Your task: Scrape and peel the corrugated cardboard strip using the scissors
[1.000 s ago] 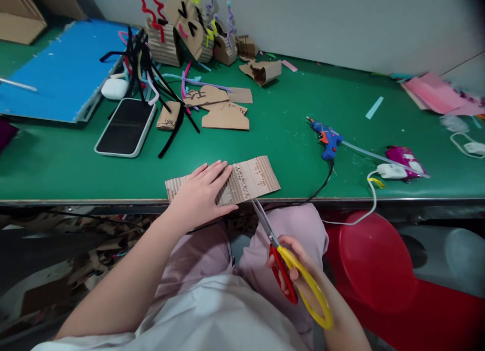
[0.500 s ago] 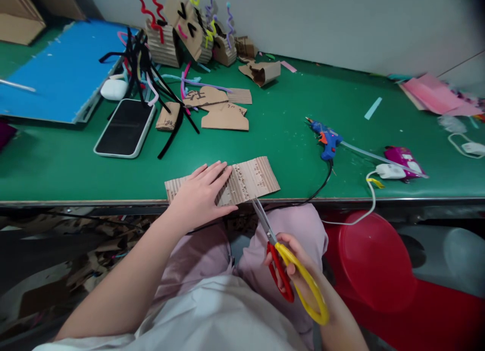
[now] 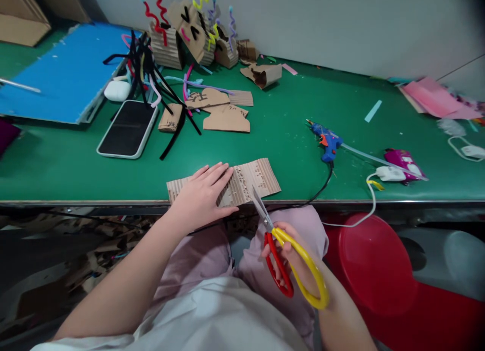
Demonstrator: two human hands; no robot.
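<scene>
Left hand (image 3: pixel 202 194): palm down, fingers extended, grasping nothing; rests on tan corrugated cardboard strip (image 3: pixel 246 182) at near edge of green tabletop (image 3: pixel 280 139). Right hand (image 3: pixel 297 262): grasps yellow-and-red-handled metal scissors (image 3: pixel 269 226); blade tips at strip's near side, right of left hand. Strip's dark marks: too small to read. Far of strip: tan flat cardboard cutouts (image 3: pixel 226 121), black handwriting, illegible.

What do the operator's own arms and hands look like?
Human, no gloves: left hand and right hand are bare, the right partly hidden. No ring, watch, bracelet, cable or marking shows on either. The left forearm and right forearm are uncovered as far as seen; a pale, plain shirt is worn. Sleeve ends can't be made out.
</scene>
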